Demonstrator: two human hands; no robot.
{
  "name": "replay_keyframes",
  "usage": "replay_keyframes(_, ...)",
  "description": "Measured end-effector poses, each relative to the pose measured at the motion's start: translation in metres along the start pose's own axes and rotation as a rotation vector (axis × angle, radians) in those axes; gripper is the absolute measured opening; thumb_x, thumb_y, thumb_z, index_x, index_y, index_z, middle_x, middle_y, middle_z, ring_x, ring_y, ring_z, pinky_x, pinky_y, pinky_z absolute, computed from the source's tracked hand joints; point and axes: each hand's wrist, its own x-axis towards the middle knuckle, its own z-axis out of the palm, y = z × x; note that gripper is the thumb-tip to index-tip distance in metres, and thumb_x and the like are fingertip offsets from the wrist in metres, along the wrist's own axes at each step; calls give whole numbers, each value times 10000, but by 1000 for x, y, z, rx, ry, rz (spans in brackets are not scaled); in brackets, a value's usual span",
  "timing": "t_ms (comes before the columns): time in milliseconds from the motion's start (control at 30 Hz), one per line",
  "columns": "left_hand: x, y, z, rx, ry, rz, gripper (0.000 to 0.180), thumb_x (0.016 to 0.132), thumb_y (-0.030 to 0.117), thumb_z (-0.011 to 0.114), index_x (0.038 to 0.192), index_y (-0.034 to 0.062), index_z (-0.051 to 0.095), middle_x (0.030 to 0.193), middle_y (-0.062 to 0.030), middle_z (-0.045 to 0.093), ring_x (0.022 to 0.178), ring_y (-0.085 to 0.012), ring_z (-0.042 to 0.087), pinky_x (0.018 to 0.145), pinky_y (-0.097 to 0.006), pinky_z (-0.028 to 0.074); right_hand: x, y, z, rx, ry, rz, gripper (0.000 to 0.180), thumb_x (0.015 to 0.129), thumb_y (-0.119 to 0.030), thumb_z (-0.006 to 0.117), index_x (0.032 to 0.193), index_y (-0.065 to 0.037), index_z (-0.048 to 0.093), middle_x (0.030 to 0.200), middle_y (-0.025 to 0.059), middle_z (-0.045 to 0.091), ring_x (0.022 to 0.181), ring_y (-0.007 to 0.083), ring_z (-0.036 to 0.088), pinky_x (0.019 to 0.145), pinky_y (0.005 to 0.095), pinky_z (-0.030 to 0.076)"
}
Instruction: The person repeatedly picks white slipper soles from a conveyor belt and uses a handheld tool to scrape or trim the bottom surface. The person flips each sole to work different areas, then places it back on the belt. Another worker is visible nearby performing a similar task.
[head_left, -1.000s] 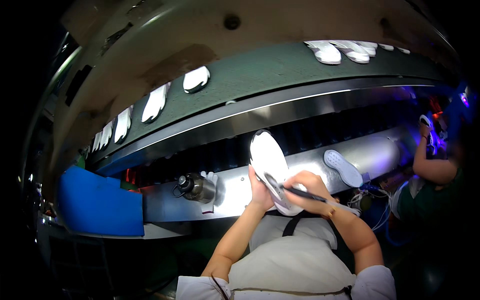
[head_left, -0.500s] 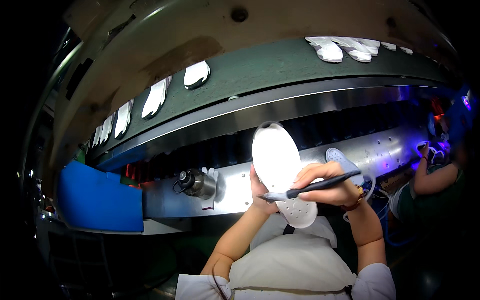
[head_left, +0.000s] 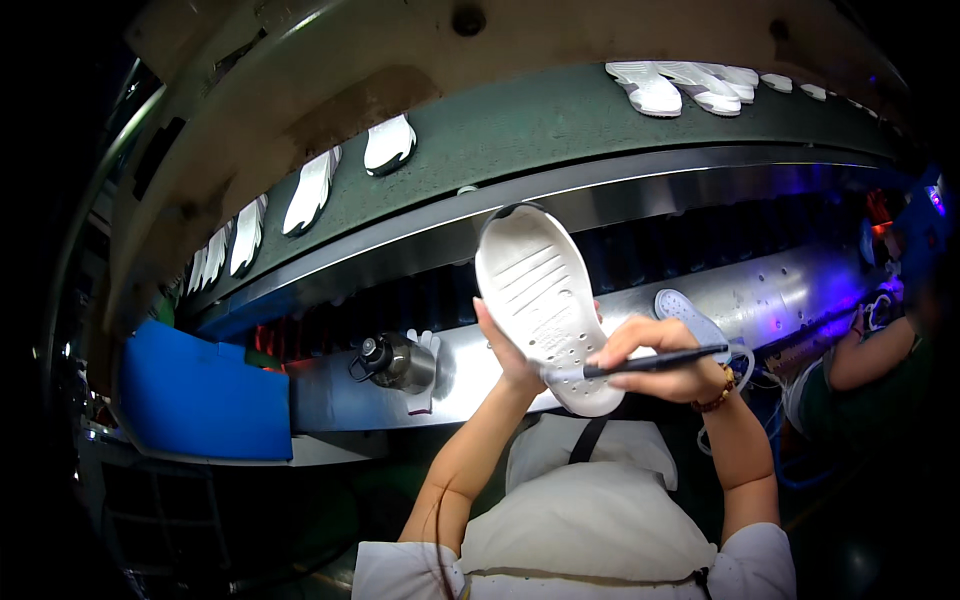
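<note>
**Sole held up, brush laid against its heel**

A white shoe sole is gripped at its lower edge by the left hand, tilted upright with its grooved face toward the person, seemingly so the surface can be reached. A thin black brush is pinched in the right hand, its tip touching the heel end. Behind, 1 loose sole and a metal bottle lie on the steel ledge; more soles ride the green belt. Compared with 0.5 s ago, the brush lies flatter; whether its tip is wet cannot be told.
</note>
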Motion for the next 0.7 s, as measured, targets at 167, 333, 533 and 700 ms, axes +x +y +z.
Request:
replay_keyframes(167, 8, 8, 6, 69, 103, 81, 941, 673, 787, 157, 1242, 55, 315, 1016, -227, 514, 854, -328, 555, 720, -436, 468, -7, 9, -11, 83, 209, 64, 177, 667, -15, 672, 838, -20, 624, 875, 101, 621, 800, 173, 571, 743, 275, 443)
replay_keyframes(333, 15, 17, 22, 124, 28, 181, 871, 719, 746, 138, 1194, 53, 368, 952, -212, 524, 793, -297, 555, 706, -409, 457, -18, 16, -9, 381, 108, 0, 199, 643, 13, 668, 836, -11, 626, 864, 96, 614, 813, 175, 562, 775, 282, 423)
replay_keyframes(533, 11, 7, 21, 32, 62, 124, 906, 702, 746, 256, 1324, 93, 172, 1240, -211, 352, 1078, -344, 440, 876, -469, 400, -17, 14, 1, 529, 263, 113, 206, 683, 59, 616, 883, 18, 598, 894, 130, 596, 832, 167, 572, 762, 250, 444)
replay_keyframes(700, -7, -10, 2, 155, 101, 6, 945, 680, 748, 302, 1326, 78, 143, 1275, -172, 327, 1109, -342, 416, 876, -528, 388, -16, 11, 26, 204, 334, 102, 210, 684, 12, 647, 889, -17, 613, 856, 85, 621, 846, 137, 552, 788, 248, 424)
